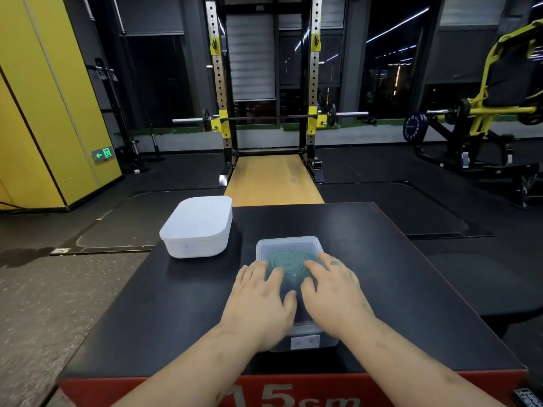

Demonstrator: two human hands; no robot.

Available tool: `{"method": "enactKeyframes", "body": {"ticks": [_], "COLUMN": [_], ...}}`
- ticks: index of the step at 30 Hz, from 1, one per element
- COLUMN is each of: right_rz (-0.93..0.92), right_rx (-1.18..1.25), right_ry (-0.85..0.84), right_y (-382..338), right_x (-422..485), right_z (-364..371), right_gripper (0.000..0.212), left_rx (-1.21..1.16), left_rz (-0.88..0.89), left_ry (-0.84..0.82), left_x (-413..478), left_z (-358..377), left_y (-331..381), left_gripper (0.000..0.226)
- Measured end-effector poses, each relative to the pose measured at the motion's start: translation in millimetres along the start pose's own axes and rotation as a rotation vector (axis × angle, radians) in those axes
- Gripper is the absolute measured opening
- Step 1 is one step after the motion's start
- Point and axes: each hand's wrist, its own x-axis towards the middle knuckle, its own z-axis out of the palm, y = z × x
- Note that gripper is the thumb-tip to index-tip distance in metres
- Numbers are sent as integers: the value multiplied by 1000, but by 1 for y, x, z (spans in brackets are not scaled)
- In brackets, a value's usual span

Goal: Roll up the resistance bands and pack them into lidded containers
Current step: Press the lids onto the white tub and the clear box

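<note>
A clear lidded container stands in the middle of the black box top. Through its lid shows a green resistance band rolled into a flat coil. My left hand and my right hand lie side by side, palms down, pressing flat on the lid with straight fingers. They cover the container's near half. A white lidded container sits shut at the box's far left corner, apart from both hands.
The black-topped plyo box has a red front face marked "15cm". Beyond it stand a wooden lifting platform, a squat rack with a loaded barbell, and a yellow weight machine at the right.
</note>
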Motion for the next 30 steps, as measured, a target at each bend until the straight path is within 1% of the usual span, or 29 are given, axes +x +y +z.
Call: {"method": "enactKeyframes", "body": {"ticks": [3,6,8,10,13,16,21,24,26,30], "right_rz": [0,-7,-40,-61,-53,-47,-39,-32,-23,-22], "right_rx": [-26,-51,-73,-54,-15,-8,-12,-29,-21,-27], "right_ry": [-45,-20,-11,-40,-112,-137,-169,-112,-92,-214], "right_y": [0,3,7,12,16,16,12,9,9,12], "right_x": [10,20,23,25,29,31,32,44,54,59], "right_z": [-7,-16,-14,-7,1,2,-4,-10,-11,-3], "right_gripper": [49,42,43,50,56,59,56,50,50,60], "left_rx": [39,69,64,17,-61,-68,-10,53,41,-48], "left_rz": [-15,-32,-50,-76,-89,-77,-80,-80,-74,-76], "left_ry": [-45,-20,-5,-37,-131,-166,-173,-96,-67,-222], "left_x": [11,22,26,29,32,35,37,48,56,60], "left_z": [-10,-16,-11,-2,6,4,-2,-11,-12,-1], "left_y": [-1,-2,-4,-8,-11,-12,-11,-15,-19,-27], "left_gripper": [46,41,41,49,67,72,67,55,52,63]}}
